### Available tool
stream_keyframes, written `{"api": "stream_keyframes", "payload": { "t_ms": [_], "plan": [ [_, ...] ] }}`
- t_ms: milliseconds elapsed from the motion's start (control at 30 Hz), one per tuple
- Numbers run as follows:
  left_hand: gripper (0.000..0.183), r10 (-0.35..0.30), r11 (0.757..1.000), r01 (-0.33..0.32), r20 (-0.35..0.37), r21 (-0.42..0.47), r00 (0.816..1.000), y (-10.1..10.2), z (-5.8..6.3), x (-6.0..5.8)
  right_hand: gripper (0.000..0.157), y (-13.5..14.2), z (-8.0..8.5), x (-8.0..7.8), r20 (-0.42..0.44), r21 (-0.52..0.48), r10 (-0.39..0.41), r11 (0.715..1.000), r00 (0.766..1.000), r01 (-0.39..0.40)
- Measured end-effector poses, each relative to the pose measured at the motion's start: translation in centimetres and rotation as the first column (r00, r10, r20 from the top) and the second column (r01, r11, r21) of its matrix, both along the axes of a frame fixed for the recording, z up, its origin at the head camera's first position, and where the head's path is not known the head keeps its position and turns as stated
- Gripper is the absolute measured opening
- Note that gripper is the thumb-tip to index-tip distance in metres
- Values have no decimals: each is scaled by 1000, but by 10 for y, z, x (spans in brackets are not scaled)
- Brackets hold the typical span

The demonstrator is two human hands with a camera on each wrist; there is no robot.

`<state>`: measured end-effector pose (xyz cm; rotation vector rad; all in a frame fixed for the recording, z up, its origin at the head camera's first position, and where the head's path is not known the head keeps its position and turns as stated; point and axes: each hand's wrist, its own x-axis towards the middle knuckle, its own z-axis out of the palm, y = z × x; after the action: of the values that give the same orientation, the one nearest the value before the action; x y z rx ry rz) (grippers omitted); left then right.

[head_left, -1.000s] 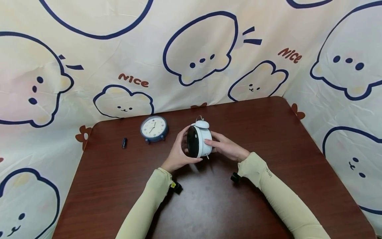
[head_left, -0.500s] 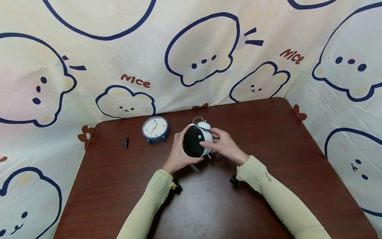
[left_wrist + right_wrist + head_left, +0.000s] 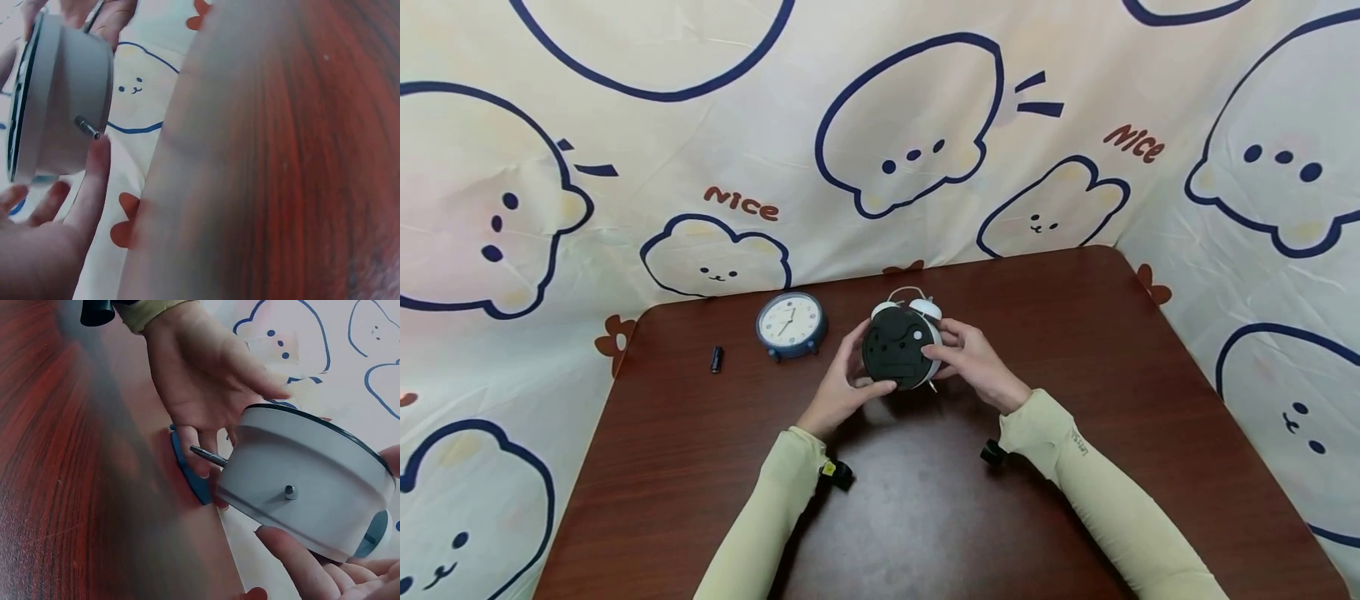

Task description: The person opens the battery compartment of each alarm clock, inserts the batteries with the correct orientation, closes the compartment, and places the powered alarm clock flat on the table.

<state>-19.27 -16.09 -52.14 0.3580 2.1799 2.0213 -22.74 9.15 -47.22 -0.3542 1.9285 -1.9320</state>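
White alarm clock [image 3: 897,354] is grasped at opposite sides by left hand [image 3: 841,388] and right hand [image 3: 976,363], presumably to hold its black back [image 3: 891,357] steady and in view.

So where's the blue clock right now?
In the head view, the blue clock is left of centre near the far edge of the table, between a small dark cylinder on its left and the left hand gripping the white clock on its right.

I see a white alarm clock [image 3: 893,348] with blackish back [image 3: 898,364], a blue clock [image 3: 789,323] with white dial [image 3: 781,328], red-brown wood-grained table [image 3: 925,525], pale yellow-green sleeves [image 3: 763,508], cream backdrop [image 3: 850,246] with navy cartoon outlines [image 3: 677,96]
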Motion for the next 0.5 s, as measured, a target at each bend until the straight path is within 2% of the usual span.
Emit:
{"api": "stream_keyframes", "payload": {
  "t_ms": [133,233,333,500],
  "plan": [
    [64,-7,997,-5,137,81,991,-2,0,-1,57,2,-2,-3,19,-42,-1,999,1000,2],
    [58,-14,987,-18,203,157,979,1,1,-1,57,3,-5,-5,17,-74,8,997,1000,-7],
    [58,-25,977,-23,219,213,975,4,0,-1,56,4,-6,-6,12,-98,18,995,1000,-16],
    [54,-47,960,-5,181,279,982,6,0,-1,50,5,-8,-7,12,-113,34,993,999,-32]
  ]
}}
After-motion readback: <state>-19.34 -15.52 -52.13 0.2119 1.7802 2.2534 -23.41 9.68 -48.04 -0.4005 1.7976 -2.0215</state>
